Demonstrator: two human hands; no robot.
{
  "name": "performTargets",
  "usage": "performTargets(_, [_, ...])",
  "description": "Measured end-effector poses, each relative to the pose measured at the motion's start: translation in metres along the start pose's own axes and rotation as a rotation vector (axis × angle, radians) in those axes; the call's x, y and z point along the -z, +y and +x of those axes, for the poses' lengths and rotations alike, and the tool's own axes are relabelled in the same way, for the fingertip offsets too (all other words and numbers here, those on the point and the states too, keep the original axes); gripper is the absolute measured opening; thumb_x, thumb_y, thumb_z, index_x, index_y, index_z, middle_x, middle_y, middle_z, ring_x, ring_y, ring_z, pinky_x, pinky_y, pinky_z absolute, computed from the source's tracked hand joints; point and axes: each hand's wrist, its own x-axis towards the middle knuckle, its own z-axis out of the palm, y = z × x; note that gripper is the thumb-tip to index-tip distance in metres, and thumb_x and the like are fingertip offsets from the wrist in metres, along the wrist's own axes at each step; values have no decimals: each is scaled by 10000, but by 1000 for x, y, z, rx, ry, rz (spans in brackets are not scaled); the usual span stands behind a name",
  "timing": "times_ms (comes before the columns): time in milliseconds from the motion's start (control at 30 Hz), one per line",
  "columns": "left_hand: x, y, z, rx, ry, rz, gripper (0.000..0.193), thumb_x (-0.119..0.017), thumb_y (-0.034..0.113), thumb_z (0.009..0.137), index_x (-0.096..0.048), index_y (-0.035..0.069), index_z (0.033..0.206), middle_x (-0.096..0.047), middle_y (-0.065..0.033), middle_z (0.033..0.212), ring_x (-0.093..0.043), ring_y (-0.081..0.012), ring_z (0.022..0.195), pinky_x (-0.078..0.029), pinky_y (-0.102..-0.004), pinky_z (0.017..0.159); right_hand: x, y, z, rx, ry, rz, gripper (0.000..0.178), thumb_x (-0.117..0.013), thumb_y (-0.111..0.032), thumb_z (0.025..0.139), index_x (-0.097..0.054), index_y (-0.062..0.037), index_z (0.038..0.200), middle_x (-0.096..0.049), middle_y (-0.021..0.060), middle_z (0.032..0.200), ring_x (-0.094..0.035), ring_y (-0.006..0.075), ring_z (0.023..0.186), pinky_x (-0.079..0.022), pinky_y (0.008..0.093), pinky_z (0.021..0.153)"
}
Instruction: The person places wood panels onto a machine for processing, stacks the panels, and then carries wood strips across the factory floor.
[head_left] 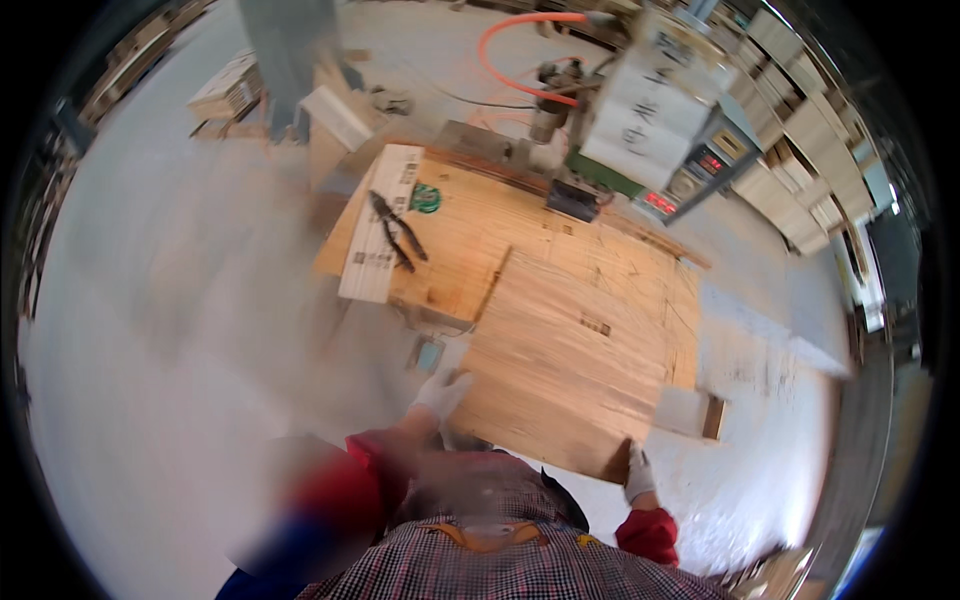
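A broad wooden panel [560, 360] with a small dark mark on its face lies partly over the worktable [450, 240], its near end reaching out toward my body. My left hand [440, 393], in a white glove, is at the panel's left edge, its fingers closed there; the forearm is smeared by motion. At the near right corner, my right hand [638, 472], also gloved, grips the panel's edge. The undersides of both grips are hidden.
Dark-handled pliers [397, 232] rest on a pale printed board [385, 220] beside a green round item [426, 198]. Behind stand a machine with a control box [715, 160] and an orange hose [490, 45]. Stacked boards [800, 130] fill the far right.
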Motion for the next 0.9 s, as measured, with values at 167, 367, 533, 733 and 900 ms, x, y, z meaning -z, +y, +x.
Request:
performTargets(167, [-4,53,-57,-64,135,374,331,-595,290,814,-582,2,977,-609,-119,796,-565,-170,743,-450,-305,705,-40,51,11,-192,154,628,568,-478,-486,874,-455,-66,1256,-483,41,1244,-458,165,1100,-382,321,915])
performTargets(367, [54,26,-175,-58,464,-11,347,-593,217,844,-535,-33,1077,-612,-67,908,-544,-120,843,-454,-272,751,-105,-9,15,191,-139,189,465,-413,-395,930,-473,-26,1206,-505,65,1172,-467,171,1062,-377,302,912])
performTargets(533, [71,-78,-301,-36,793,-322,371,-551,206,879,-472,-23,1159,-556,-54,1063,-516,-112,941,-434,-271,830,-201,-129,0,281,-532,225,342,-420,-300,943,-522,-8,1090,-533,40,1026,-480,132,951,-391,271,862])
performTargets(733, [24,-150,-413,108,1749,257,714,-641,375,787,-330,-12,1301,-421,-230,1273,-429,-340,1174,-352,-410,979,-326,-256,-36,915,-1177,49,239,-481,-243,911,-509,-57,765,-458,-56,697,-433,77,633,-364,279,556])
performTargets(900, [33,-176,-463,-71,1832,611,791,-712,438,694,-382,20,1280,-421,-189,1277,-363,-331,1222,-311,-404,1001,-361,-300,-248,2040,-1225,-109,239,-602,-186,696,-433,-52,592,-412,85,549,-429,220,520,-319,340,513])
